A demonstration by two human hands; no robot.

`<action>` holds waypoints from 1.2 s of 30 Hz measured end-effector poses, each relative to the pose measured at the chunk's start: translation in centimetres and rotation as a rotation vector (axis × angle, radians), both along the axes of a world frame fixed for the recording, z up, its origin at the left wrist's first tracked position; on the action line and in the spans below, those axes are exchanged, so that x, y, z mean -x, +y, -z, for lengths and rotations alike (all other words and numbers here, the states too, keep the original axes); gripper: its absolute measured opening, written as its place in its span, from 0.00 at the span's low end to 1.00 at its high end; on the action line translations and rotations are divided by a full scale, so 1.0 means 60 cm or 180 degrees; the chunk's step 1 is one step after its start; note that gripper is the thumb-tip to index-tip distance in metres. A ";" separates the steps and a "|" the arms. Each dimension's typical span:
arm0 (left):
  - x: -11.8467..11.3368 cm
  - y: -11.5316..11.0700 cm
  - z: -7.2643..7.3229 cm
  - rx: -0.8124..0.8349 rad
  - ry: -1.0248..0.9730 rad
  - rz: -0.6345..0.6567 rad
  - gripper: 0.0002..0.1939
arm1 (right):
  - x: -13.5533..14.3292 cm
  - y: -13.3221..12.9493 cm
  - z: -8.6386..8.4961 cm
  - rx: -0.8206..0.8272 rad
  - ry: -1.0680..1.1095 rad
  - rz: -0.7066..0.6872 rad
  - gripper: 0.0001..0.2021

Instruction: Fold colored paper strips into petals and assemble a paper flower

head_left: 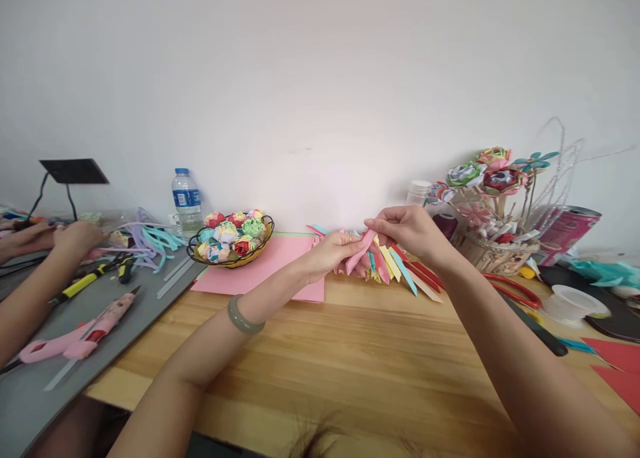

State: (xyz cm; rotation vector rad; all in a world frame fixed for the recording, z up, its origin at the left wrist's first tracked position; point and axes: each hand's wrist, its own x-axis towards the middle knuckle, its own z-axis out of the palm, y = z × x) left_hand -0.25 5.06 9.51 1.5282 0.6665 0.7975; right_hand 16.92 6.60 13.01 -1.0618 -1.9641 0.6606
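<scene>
A folded strip of pink paper (362, 253) is held up between my two hands. My left hand (334, 253), with a green bangle on its wrist, pinches the strip's left side. The fingertips of my right hand (400, 227) close on its upper end. Behind and below the strip, a pile of coloured paper strips (397, 266) lies on the wooden table (310, 351). Pink paper sheets (285, 261) lie flat under and beyond my left wrist.
A basket of paper flowers (235, 238) and a water bottle (187, 201) stand at the back left. Another person's hands (75, 241) work at the far left, near a pink glue gun (95, 328). To the right are red-handled pliers (515, 290), a ribbon spool (573, 305) and a flower holder (495, 248).
</scene>
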 end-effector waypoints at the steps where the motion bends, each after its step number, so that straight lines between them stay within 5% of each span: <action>1: 0.000 -0.001 -0.001 -0.0023 -0.0027 -0.0046 0.18 | 0.002 0.000 0.001 0.0009 0.0122 -0.0021 0.19; 8: -0.003 0.002 -0.003 -0.0064 -0.0227 -0.0354 0.16 | 0.008 0.004 0.005 0.0385 0.0401 -0.0569 0.17; 17: 0.002 0.012 -0.001 -0.0745 -0.0056 -0.0586 0.19 | 0.031 -0.012 0.013 -0.0748 0.0002 0.0217 0.09; 25: -0.006 0.006 -0.001 -0.0552 -0.0283 -0.0615 0.14 | 0.027 -0.013 0.009 -0.0570 0.0181 -0.0259 0.12; 36: -0.007 0.001 -0.002 -0.0177 -0.0413 -0.0463 0.15 | 0.027 -0.007 0.013 -0.0940 -0.0047 -0.0170 0.09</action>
